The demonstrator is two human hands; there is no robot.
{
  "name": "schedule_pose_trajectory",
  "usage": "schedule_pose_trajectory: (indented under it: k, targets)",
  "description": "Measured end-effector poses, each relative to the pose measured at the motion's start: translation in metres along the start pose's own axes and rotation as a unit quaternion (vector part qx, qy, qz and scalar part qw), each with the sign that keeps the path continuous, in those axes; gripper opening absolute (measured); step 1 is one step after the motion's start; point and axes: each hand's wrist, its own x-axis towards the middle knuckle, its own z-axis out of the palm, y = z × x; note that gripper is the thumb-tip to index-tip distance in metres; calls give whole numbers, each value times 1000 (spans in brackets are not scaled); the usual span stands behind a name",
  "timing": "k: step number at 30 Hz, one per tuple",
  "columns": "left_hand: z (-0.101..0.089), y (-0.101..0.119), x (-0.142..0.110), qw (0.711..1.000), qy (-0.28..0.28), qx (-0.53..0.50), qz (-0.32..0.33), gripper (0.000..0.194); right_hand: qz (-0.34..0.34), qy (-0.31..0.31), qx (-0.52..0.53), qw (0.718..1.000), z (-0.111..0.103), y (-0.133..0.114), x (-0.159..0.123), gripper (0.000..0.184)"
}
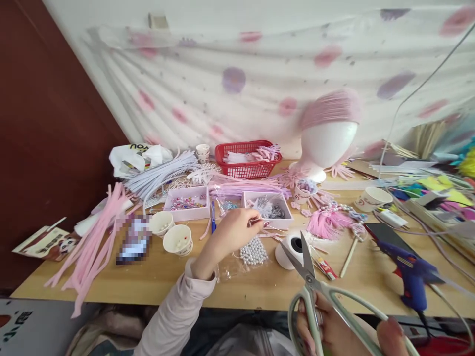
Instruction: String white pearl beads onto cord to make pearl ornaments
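My left hand (pixel 239 227) reaches over the middle of the table with its fingertips pinched together. A thin white thread (pixel 275 228) runs from these fingertips to the right; its far end is hard to follow. Below the hand lies a clear bag of silver-grey beads (pixel 254 251). In my right hand (pixel 330 321), at the front edge, is a pair of scissors (pixel 310 281) with pale green handles. Their blades stand apart and point up and left, in front of a white spool (pixel 285 257). Behind my left fingers sits a white box (pixel 282 217) of small beads and trimmings.
Left are paper cups (pixel 178 241), a bead box (pixel 187 211) and pink strips (pixel 97 242). A red basket (pixel 248 170) and a foam head (pixel 328 141) in a pink covering stand behind. On the right lie a pink tassel (pixel 326 223) and a blue glue gun (pixel 408 269) with its cord.
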Motion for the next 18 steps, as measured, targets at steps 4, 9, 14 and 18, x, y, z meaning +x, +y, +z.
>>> schedule_pose_trajectory:
  k: [4, 9, 14, 18]
  targets:
    - [-1, 0, 0, 1000, 9, -16, 6, 25, 10, -6, -38, 999, -6, -2, 1, 72]
    - [-5, -2, 0, 998, 48, -40, 1, 23, 69, -22, -16, 997, -5, 0, 11, 49]
    - [-9, -7, -4, 993, 88, -75, -8, 21, 91, -28, 9, 995, -7, 8, 24, 43]
    - [-13, -16, -9, 986, 120, -111, -33, 20, 82, 37, 26, 996, 5, 1, 33, 36]
